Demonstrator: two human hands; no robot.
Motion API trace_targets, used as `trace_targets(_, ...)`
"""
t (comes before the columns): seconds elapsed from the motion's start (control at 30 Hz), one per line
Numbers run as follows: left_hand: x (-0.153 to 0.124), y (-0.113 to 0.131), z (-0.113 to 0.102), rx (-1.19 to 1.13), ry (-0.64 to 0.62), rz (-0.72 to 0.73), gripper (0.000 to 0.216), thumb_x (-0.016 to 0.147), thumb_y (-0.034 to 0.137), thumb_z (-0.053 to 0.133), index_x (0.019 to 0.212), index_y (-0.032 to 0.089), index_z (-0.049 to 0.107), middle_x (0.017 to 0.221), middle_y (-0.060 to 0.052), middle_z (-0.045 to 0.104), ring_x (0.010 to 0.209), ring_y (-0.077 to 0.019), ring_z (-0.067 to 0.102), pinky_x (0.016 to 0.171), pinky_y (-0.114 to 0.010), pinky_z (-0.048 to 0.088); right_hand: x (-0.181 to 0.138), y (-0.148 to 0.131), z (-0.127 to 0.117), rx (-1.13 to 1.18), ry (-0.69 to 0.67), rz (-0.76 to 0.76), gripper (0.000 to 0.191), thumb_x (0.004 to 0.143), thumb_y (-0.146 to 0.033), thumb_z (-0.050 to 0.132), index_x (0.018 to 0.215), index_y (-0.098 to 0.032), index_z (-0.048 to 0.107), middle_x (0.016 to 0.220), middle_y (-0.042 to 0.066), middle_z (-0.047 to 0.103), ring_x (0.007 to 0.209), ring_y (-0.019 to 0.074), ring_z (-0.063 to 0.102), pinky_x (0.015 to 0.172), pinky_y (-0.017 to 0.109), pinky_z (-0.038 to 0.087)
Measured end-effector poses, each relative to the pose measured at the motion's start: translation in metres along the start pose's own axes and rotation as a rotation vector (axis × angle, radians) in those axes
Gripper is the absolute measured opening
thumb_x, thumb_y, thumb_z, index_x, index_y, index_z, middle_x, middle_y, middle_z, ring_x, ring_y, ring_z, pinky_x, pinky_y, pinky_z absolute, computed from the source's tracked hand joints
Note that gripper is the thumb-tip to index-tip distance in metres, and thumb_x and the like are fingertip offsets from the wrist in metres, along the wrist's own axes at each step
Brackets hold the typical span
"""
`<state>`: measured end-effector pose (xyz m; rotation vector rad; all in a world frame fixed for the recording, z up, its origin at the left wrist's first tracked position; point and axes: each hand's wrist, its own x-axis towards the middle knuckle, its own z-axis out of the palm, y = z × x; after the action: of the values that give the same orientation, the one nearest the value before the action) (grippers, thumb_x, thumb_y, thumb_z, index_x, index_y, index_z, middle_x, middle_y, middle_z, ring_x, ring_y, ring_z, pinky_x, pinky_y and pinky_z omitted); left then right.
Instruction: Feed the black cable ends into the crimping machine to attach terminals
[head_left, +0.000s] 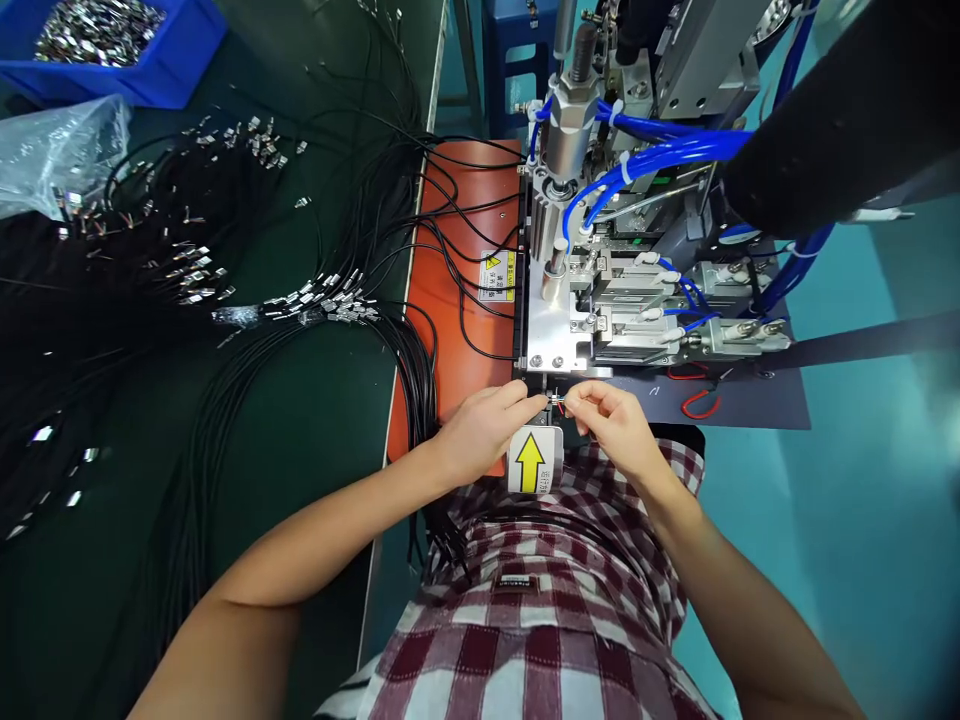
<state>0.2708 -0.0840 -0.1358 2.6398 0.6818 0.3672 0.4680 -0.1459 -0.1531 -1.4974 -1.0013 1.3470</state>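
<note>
In front of the machine's edge, both my hands meet at a small cable end [556, 399] with thin red and white wires and a metallic-looking tip. My left hand [484, 428] is closed, its thumb and index finger at the left side of that end; the cable inside the grip is mostly hidden. From the right, the fingertips of my right hand [613, 418] pinch the fine wires. Just below the hands is a white label with a yellow arrow [529, 462]. Black cables [420, 375] hang beside my left wrist.
A pneumatic machine [551, 320] with blue hoses [675, 150] rises beyond my hands, on an orange-red board [457, 370]. Cable bundles with metal connectors [337, 300] lie on the dark green table [300, 400]. A blue bin [172, 60] holds metal parts. Red-handled scissors [701, 405] lie right.
</note>
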Motion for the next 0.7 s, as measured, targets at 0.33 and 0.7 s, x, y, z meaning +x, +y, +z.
trace_targets(0.33, 0.000, -0.005, -0.001, 0.072, -0.050, 0.003, 0.032, 0.096, 0.014, 0.036, 0.118, 0.013, 0.060, 0.087, -0.007, 0.058, 0.075, -0.0156, 0.059, 0.067, -0.026, 0.052, -0.002, 0.007, 0.007, -0.037, 0.067, -0.037, 0.021, 0.084, -0.037, 0.060, 0.075, -0.018, 0.058, 0.065, -0.001, 0.053, 0.053, 0.0111, 0.046, 0.051, 0.026, 0.037)
trace_targets(0.7, -0.002, -0.005, 0.000, 0.108, -0.043, 0.018, 0.031, 0.095, 0.014, 0.039, 0.118, 0.013, 0.060, 0.086, -0.007, 0.058, 0.074, -0.0158, 0.058, 0.065, -0.027, 0.052, -0.006, 0.012, 0.006, -0.250, 0.089, -0.159, 0.016, 0.092, -0.031, 0.052, 0.079, -0.020, 0.055, 0.073, 0.000, 0.055, 0.063, 0.0136, 0.049, 0.060, 0.028, 0.041)
